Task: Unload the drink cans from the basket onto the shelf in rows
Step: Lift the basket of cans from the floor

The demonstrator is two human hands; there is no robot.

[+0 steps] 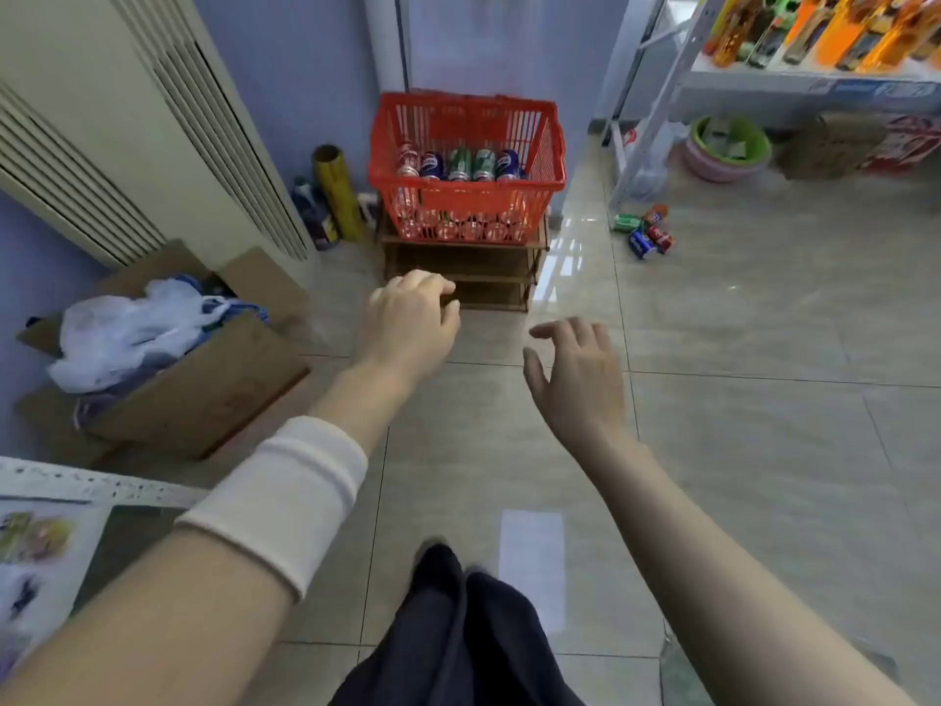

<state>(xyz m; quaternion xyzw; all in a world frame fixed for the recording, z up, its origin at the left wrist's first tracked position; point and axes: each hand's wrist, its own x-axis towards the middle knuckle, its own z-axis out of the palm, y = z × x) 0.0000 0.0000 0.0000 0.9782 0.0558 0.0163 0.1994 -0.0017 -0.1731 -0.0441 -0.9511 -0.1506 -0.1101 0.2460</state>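
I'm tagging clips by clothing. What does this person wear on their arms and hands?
The left hand is bare, with no glove, ring or watch showing. A wide white fabric band wraps the left forearm, with bare arm on both sides of it. The right hand and its forearm are bare too, with no sleeve or watch in view.

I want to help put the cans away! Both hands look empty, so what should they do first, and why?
Probably reach further forward and lift one can out of the red basket. The left hand and right hand hold nothing and stretch toward it, short of touching, and the cans sit inside.
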